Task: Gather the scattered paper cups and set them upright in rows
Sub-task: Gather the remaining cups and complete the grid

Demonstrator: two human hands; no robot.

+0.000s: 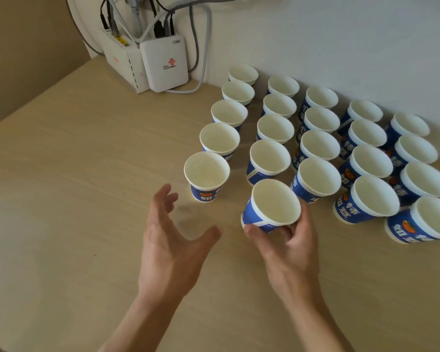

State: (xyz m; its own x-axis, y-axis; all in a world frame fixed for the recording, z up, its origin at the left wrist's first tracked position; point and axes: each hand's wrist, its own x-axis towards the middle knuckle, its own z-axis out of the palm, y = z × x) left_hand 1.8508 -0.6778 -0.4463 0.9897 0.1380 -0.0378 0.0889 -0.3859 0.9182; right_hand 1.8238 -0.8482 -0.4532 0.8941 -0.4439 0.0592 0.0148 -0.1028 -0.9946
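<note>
A: Where is the cup sitting at this point?

B: The person's right hand (290, 252) is gripping the paper cup (267, 214) low on its blue wall, thumb and fingers curling round it; the cup is tilting, mouth up, at the near end of the second row from the left, just near of that row's last cup (268, 158); whether its base is touching the table (74, 199) cannot be told.

A: And the other hand?

B: The left hand (170, 250) is hovering open, fingers spread, holding nothing, just near of the leftmost row's nearest cup (206, 177).

A: What is threatening trouble?

B: Probably the tilt; if the fingers are letting go before the base is lying flat, the cup may be toppling into its neighbours; the squeeze is also risking a dent in the thin wall.
</note>
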